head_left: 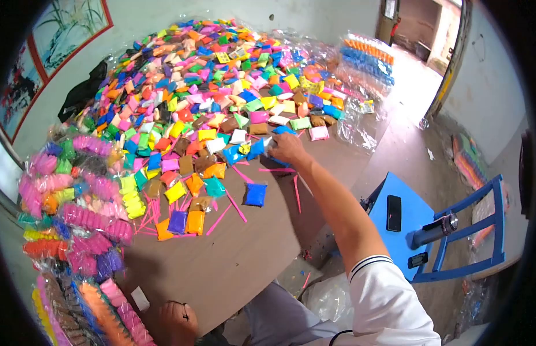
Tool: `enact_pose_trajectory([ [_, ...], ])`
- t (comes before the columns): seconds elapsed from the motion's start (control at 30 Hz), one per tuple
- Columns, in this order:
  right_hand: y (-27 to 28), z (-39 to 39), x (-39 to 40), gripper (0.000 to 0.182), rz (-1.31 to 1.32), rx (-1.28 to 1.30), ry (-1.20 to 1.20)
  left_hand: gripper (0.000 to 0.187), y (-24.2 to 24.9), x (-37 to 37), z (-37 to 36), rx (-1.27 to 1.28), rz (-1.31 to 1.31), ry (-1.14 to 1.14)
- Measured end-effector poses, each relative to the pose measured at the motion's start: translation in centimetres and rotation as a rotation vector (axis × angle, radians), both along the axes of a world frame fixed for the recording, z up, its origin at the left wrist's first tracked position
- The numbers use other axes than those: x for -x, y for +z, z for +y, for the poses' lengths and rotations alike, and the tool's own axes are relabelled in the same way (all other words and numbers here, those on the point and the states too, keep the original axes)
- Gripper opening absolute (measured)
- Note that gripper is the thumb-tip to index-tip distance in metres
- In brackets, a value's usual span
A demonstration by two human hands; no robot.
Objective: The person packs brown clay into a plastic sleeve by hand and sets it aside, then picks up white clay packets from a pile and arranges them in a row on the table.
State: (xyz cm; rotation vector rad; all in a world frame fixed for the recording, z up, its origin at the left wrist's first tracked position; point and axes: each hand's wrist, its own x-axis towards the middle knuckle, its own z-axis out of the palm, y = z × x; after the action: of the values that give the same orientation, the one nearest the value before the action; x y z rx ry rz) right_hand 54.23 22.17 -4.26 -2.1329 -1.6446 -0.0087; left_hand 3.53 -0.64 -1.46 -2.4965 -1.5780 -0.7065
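Note:
My right hand reaches across the brown table to the near edge of a big heap of small coloured packets. Its fingers are closed at the edge of a blue packet; part of their grip is hidden behind the hand. My left hand rests by the table's front left edge with its fingers curled, and nothing shows in it. Close to it lies a small white piece. A darker blue packet sits apart from the heap, near several pink sticks.
Bagged rows of coloured packs line the left side. Stacked orange and blue packs stand at the back right. On the right, a blue chair carries a black phone, a flask and a small black object.

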Motion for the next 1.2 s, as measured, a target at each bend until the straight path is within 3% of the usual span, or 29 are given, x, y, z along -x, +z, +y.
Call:
enact_pose_trajectory([
  [0.1,-0.9,0.4,0.5,0.046,0.065,0.062,-0.019,0.019,-2.4,3.3,1.0,0.079,-0.016,-0.098],
  [0.17,-1.3,0.4,0.6,0.054,0.272,-0.089,-0.127,0.02,-2.3,3.2,1.0,0.051,-0.053,-0.127],
  [0.3,0.9,-1.1,1.0,0.049,0.478,-0.367,-0.038,0.02,-2.9,3.4,0.8,0.027,-0.105,-0.107],
  [0.37,4.7,-4.3,3.1,0.048,0.919,-0.452,0.135,0.021,-2.8,3.4,0.8,0.035,-0.093,-0.077],
  [0.43,7.0,-7.3,5.5,0.041,1.064,-0.358,0.152,0.022,-2.8,3.5,1.0,0.048,-0.135,-0.087],
  [0.5,6.7,-9.3,8.1,0.036,1.372,-0.235,0.474,0.024,-2.9,4.0,1.0,0.07,-0.159,-0.085],
  [0.63,4.8,-13.6,16.9,0.029,1.544,-0.112,0.605,0.029,-3.7,4.8,1.4,0.121,-0.259,-0.084],
  [0.83,-0.8,-17.8,31.0,0.028,1.543,0.206,0.662,0.033,-3.3,5.5,1.4,0.229,-0.498,-0.103],
  [0.93,-0.1,-19.6,34.9,0.026,1.618,0.298,0.716,0.036,-3.0,6.0,1.4,0.317,-0.563,-0.091],
  [1.03,-0.7,-19.8,37.1,0.029,1.458,0.3,0.827,0.041,-2.8,5.7,1.3,0.333,-0.58,-0.097],
  [1.2,-1.2,-20.3,37.9,0.031,1.459,0.199,0.84,0.044,-3.7,5.9,1.7,0.289,-0.644,-0.147],
])
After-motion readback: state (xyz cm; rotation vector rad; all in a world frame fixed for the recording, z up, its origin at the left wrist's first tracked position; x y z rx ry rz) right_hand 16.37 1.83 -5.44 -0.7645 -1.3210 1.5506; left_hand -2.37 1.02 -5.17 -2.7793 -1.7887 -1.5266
